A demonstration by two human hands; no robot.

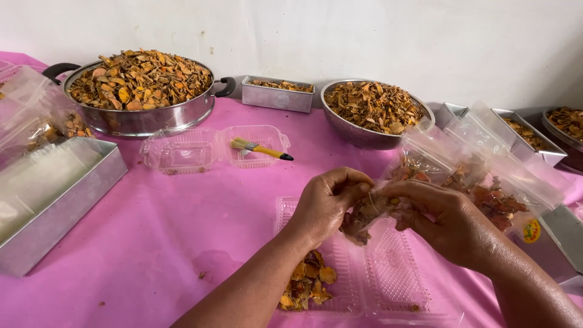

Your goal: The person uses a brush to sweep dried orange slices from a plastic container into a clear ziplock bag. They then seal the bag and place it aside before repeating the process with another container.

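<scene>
we see both hands meeting above an open clear clamshell [388,273] that lies on the pink cloth [182,231]. the left hand [325,203] is curled, its fingers pinched on the near edge of a small clear bag [367,212] of dried orange-brown chips. the right hand [440,222] is also curled and grips the same bag from the other side; both hands touch it, and it hangs between them just above the clamshell. a few chips [306,282] lie in the clamshell's left half, partly hidden by the left forearm.

just right of the hands, filled bags [486,176] lean in a metal tray [562,234]. behind them stands a steel bowl [364,135] heaped with chips. at far left sits a wide pot [146,118], also heaped, and between pot and bowl a small tin [276,97]. a second open clamshell [200,152] lies before the pot, with a yellow-handled brush [258,147] resting across its right half. a long metal tray [61,200] fills the left edge, well apart from the hands.
</scene>
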